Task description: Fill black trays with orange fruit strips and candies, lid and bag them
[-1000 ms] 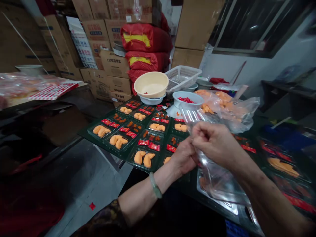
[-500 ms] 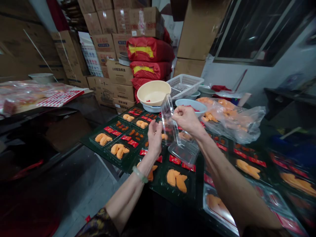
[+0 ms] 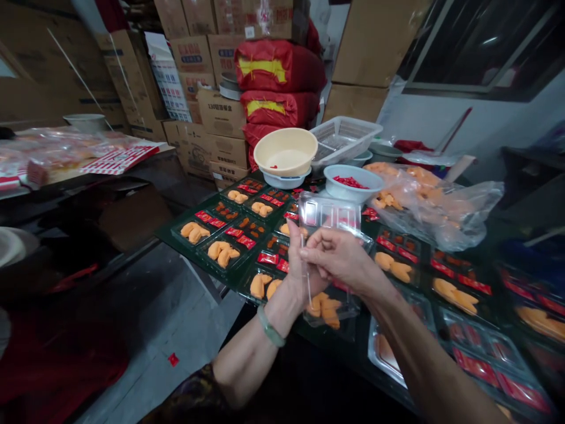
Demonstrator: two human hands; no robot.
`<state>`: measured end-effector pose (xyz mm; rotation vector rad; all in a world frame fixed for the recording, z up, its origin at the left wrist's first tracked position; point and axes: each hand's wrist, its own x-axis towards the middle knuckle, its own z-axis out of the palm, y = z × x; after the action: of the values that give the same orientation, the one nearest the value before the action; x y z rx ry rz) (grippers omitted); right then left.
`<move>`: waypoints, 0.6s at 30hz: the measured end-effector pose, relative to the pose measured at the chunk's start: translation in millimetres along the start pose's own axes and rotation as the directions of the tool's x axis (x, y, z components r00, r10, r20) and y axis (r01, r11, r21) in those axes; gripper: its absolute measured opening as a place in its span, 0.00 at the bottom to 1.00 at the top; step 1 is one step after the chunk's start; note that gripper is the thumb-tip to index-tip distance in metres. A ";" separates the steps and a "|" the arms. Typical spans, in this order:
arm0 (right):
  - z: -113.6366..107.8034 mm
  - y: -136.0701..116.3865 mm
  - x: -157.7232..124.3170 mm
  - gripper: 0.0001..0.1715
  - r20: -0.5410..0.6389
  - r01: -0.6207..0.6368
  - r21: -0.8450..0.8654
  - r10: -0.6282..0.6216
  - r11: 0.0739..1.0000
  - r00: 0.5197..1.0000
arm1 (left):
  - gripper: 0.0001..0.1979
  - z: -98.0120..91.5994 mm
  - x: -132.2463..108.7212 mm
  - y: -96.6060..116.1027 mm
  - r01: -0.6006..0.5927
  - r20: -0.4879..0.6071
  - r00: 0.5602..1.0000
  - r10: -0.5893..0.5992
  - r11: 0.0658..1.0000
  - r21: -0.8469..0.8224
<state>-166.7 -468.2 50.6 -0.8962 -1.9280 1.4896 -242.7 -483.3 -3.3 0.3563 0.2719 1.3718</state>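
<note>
A clear plastic lid (image 3: 330, 210) with moulded compartments is tilted up in front of me, over the near trays. My right hand (image 3: 342, 254) pinches its left side with thumb and fingers. Against that same edge, my left hand (image 3: 296, 268) has its thumb up and its fingers partly behind the lid. Below the hands lies an open tray with orange wing-shaped pieces (image 3: 325, 309), seen through the clear plastic. Similar black trays (image 3: 223, 253) with orange pieces, red packets and small brown items lie in rows to the left.
Behind the trays stand a cream basin (image 3: 286, 152), a blue bowl of red packets (image 3: 353, 182) and a white plastic basket (image 3: 346, 138). A clear bag of orange pieces (image 3: 435, 203) lies at right. Lidded trays (image 3: 488, 353) sit near my right forearm. Cartons (image 3: 223, 118) are stacked behind.
The lid has turned from edge-on to facing me more broadly and come lower. My left hand, apart from it before, now touches its edge. My right hand has come down beside the left.
</note>
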 end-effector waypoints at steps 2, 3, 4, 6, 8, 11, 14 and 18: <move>-6.4 3.5 -4.1 0.18 0.035 -0.107 0.062 0.105 0.992 0.994 | 0.45 0.0 -2.2 -5.9 0.027 0.016 1.000 -0.027 0.999 0.041; -8.9 5.2 -6.1 0.18 0.061 -0.141 0.088 0.136 0.986 0.989 | 0.45 -0.3 -2.8 -8.5 0.029 0.016 0.999 -0.030 0.998 0.052; -10.9 6.9 -7.9 0.19 0.081 -0.159 0.114 0.151 0.981 0.985 | 0.46 -0.8 -3.2 -10.7 0.030 0.015 0.999 -0.031 0.998 0.057; -13.6 9.4 -11.3 0.19 0.104 -0.172 0.150 0.157 0.974 0.982 | 0.46 -2.0 -3.6 -13.8 0.057 0.023 0.998 -0.059 0.997 0.053; -15.0 10.9 -14.1 0.19 0.113 -0.179 0.158 0.162 0.971 0.980 | 0.46 -2.9 -3.7 -15.3 0.105 0.032 0.994 -0.106 0.993 0.053; -15.8 12.7 -16.6 0.17 0.112 -0.186 0.160 0.169 0.969 0.979 | 0.46 -3.8 -3.0 -16.5 0.140 0.016 0.990 -0.141 0.988 0.065; -14.7 15.2 -18.8 0.16 0.102 -0.186 0.162 0.171 0.969 0.980 | 0.43 -5.9 -0.8 -19.2 0.124 -0.038 0.992 -0.121 0.990 0.073; -12.6 14.0 -26.5 0.08 -0.041 -0.098 0.064 0.101 0.993 0.994 | 0.29 -4.4 1.0 -24.0 0.117 -0.110 0.988 -0.109 0.991 0.068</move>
<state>-138.0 -478.6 39.6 -1.0020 -1.8198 1.5645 -222.6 -485.7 -17.0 0.3252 0.4253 1.2726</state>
